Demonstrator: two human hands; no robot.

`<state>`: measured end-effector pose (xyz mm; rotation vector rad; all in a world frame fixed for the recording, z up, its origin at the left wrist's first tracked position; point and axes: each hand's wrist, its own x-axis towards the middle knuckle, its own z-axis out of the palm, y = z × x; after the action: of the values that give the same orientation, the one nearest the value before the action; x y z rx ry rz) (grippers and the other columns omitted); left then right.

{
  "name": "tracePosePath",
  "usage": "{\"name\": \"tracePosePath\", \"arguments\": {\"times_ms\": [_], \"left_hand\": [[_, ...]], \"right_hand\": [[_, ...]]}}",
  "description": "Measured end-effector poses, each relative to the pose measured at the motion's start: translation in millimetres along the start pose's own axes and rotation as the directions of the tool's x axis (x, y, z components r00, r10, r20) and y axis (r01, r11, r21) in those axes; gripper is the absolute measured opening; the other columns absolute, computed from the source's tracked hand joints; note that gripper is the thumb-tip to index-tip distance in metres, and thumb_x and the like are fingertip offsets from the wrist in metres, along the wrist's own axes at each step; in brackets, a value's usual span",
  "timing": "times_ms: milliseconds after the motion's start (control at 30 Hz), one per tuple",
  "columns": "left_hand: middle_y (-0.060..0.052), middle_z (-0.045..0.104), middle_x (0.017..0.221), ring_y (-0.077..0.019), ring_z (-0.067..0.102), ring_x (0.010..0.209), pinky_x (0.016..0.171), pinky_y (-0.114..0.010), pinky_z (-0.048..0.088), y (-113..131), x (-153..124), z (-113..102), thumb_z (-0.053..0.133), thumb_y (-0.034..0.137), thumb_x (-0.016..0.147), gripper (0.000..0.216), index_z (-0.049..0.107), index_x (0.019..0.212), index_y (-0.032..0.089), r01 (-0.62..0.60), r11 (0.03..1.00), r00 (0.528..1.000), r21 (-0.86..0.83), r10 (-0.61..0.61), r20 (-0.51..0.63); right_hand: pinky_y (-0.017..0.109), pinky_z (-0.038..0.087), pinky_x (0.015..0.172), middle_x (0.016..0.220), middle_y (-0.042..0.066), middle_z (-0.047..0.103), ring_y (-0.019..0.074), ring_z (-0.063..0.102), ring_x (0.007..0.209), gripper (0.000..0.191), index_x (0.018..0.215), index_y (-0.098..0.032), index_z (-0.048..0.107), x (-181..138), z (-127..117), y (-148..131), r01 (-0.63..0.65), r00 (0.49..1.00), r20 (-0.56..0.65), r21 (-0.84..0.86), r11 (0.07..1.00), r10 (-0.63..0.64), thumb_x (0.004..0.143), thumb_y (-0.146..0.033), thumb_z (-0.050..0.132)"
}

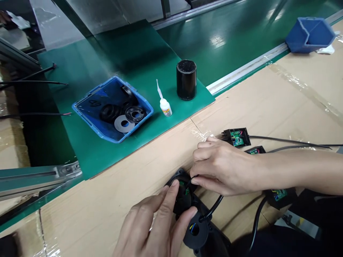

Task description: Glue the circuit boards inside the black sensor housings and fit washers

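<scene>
At the near side of the tan, cardboard-like bench (120, 189), we had both hands on a black plastic housing (214, 239). Our left hand (154, 221) held the housing's round black end (182, 203) between thumb and fingertips, the forefinger lying beside a green circuit board (187, 191) inside it. Our right hand (222, 167) was narrow, thumb against forefinger, pinching a slim black cord-like piece (189, 181) over that round end; its far part was hidden by our fingers. Just below, a thick black cable (214, 208) curved up from beside a holed black disc (197, 235). Partly behind our right hand we saw a small black box with a green circuit board (238, 138), a black cable running rightward from it. Farther off, on a smooth green sheet (120, 157), stood a blue plastic bin (84, 109) holding black rings (109, 112) and a flat grey ring (118, 125), a small white bottle with a thin nozzle (165, 107), and an upright black cylinder (186, 85).
</scene>
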<state>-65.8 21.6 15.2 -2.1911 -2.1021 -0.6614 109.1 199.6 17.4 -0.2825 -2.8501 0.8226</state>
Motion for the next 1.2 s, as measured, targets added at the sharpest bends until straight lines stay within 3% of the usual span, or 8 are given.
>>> {"name": "tracePosePath", "arguments": {"times_ms": [367, 500, 567, 700, 867, 1000, 1100, 1200], "left_hand": [[-0.006, 0.067, 0.088, -0.0186, 0.06, 0.079, 0.076, -0.032, 0.051, -4.5, 0.7, 9.1, 0.075, 0.041, 0.091, 0.061, 0.058, 0.14, 0.009, -0.129, 0.986, 0.991, 0.104, 0.126, 0.032], [-0.007, 0.069, 0.095, -0.019, 0.06, 0.083, 0.078, -0.032, 0.05, -4.5, 1.7, 9.4, 0.071, 0.033, 0.095, 0.052, 0.059, 0.139, 0.009, -0.145, 0.983, 0.989, 0.115, 0.142, 0.035], [-0.008, 0.07, 0.1, -0.0196, 0.06, 0.086, 0.079, -0.033, 0.051, -3.6, 1.6, 9.0, 0.068, 0.027, 0.096, 0.051, 0.057, 0.142, 0.009, -0.166, 0.977, 0.985, 0.132, 0.16, 0.059], [-0.01, 0.07, 0.102, -0.0205, 0.061, 0.089, 0.078, -0.034, 0.053, -3.9, 0.9, 7.1, 0.067, 0.027, 0.097, 0.049, 0.058, 0.14, 0.006, -0.198, 0.964, 0.978, 0.178, 0.183, 0.095], [-0.007, 0.067, 0.11, -0.0159, 0.066, 0.098, 0.082, -0.027, 0.058, -18.3, 2.9, 10.7, 0.063, 0.031, 0.099, 0.035, 0.065, 0.132, 0.019, -0.054, 0.982, 0.996, -0.18, 0.067, 0.065], [0.001, 0.069, 0.121, -0.0107, 0.068, 0.112, 0.089, -0.02, 0.058, -27.2, 12.4, 27.0, 0.056, 0.028, 0.103, 0.028, 0.067, 0.128, 0.035, 0.252, 0.808, 0.963, -0.532, -0.154, 0.221], [0.003, 0.073, 0.121, -0.0102, 0.069, 0.113, 0.097, -0.024, 0.055, -26.4, 16.7, 41.6, 0.051, 0.03, 0.105, 0.03, 0.059, 0.133, 0.036, 0.344, 0.694, 0.932, -0.632, -0.169, 0.321], [0.005, 0.073, 0.114, -0.0093, 0.069, 0.11, 0.097, -0.026, 0.052, -23.9, 14.8, 49.8, 0.046, 0.029, 0.106, 0.028, 0.056, 0.131, 0.038, 0.315, 0.696, 0.944, -0.645, -0.156, 0.292]], "right_hand": [[0.034, 0.033, 0.074, 0.08, 0.002, 0.06, 0.0179, 0.048, 0.076, 0.023, 0.082, -0.018, 0.071, -2.4, 0.8, -0.5, 0.04, 0.994, -0.101, -0.093, 0.995, -0.05, 0.1, -0.025, 0.059], [0.036, 0.038, 0.074, 0.087, 0.003, 0.07, 0.0184, 0.057, 0.083, 0.019, 0.106, -0.012, 0.075, -13.8, 1.8, -9.7, 0.211, 0.899, -0.316, -0.291, 0.933, -0.302, 0.1, -0.026, 0.063], [0.035, 0.039, 0.067, 0.079, 0.001, 0.067, 0.0157, 0.057, 0.072, 0.028, 0.113, -0.007, 0.073, -19.0, 5.6, -15.0, 0.277, 0.879, -0.299, -0.316, 0.907, -0.373, 0.1, -0.03, 0.064], [0.033, 0.038, 0.057, 0.066, -0.002, 0.06, 0.0138, 0.053, 0.056, 0.031, 0.116, -0.008, 0.068, -22.3, 14.9, -21.8, 0.222, 0.955, -0.107, -0.355, 0.908, -0.275, 0.107, -0.027, 0.046], [0.036, 0.04, 0.053, 0.066, 0.002, 0.062, 0.0172, 0.058, 0.054, 0.033, 0.117, -0.006, 0.062, -19.7, 16.2, -26.8, 0.249, 0.968, 0.071, -0.387, 0.888, -0.241, 0.101, -0.015, 0.035], [0.036, 0.041, 0.054, 0.068, 0.002, 0.064, 0.0176, 0.06, 0.056, 0.029, 0.117, -0.006, 0.061, -19.9, 16.2, -28.9, 0.276, 0.961, 0.11, -0.398, 0.875, -0.253, 0.101, -0.015, 0.039], [0.036, 0.044, 0.056, 0.069, 0.002, 0.065, 0.018, 0.062, 0.058, 0.029, 0.121, -0.004, 0.06, -21.2, 19.3, -29.4, 0.272, 0.962, 0.096, -0.419, 0.866, -0.256, 0.102, -0.019, 0.044], [0.037, 0.047, 0.058, 0.07, 0.003, 0.066, 0.0178, 0.064, 0.06, 0.032, 0.117, -0.003, 0.063, -22.2, 22.4, -30.1, 0.247, 0.966, 0.033, -0.427, 0.87, -0.258, 0.106, -0.022, 0.041]]}}
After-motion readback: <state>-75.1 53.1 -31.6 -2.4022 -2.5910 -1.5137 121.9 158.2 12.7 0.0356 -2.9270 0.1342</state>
